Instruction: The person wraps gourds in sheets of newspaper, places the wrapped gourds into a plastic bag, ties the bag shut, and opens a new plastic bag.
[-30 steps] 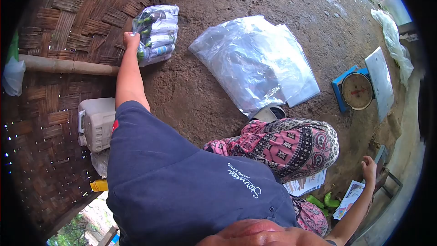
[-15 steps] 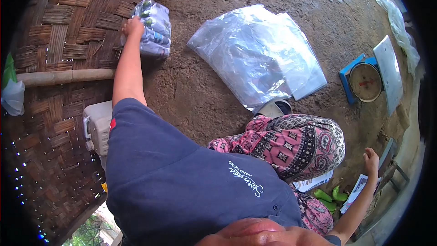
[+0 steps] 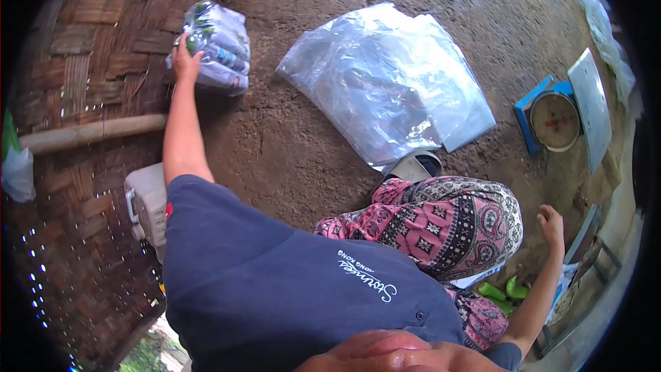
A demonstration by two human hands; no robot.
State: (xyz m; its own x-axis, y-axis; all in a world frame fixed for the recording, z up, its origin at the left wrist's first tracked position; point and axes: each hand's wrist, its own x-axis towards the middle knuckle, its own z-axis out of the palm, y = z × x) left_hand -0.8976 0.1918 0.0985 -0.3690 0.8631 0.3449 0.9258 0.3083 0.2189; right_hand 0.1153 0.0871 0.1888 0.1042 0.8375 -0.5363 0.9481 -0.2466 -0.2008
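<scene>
At the upper left, by the woven wall, lies a clear plastic bag [image 3: 224,38] packed with several paper-wrapped rolls. Green vegetable ends show through it on the side facing the wall. My left hand [image 3: 186,62] is closed on that side of the bag, my arm stretched out to it. On the other side, my right hand [image 3: 551,227] hangs in the air at the lower right, fingers loosely bent and holding nothing visible. Several green peppers [image 3: 505,291] lie on the ground near that forearm, beside printed paper [image 3: 564,281].
Large clear plastic sheets [image 3: 379,76] cover the ground ahead of my knee. A blue-framed scale [image 3: 554,122] stands at the right beside a leaning metal plate [image 3: 590,110]. To my left are a pale plastic container [image 3: 148,200] and a bamboo pole [image 3: 96,131] along the woven wall [image 3: 86,62].
The packed bag has shifted slightly left with my left hand, whose grip has moved lower along the bag's side. My right hand has risen a little and moved slightly left.
</scene>
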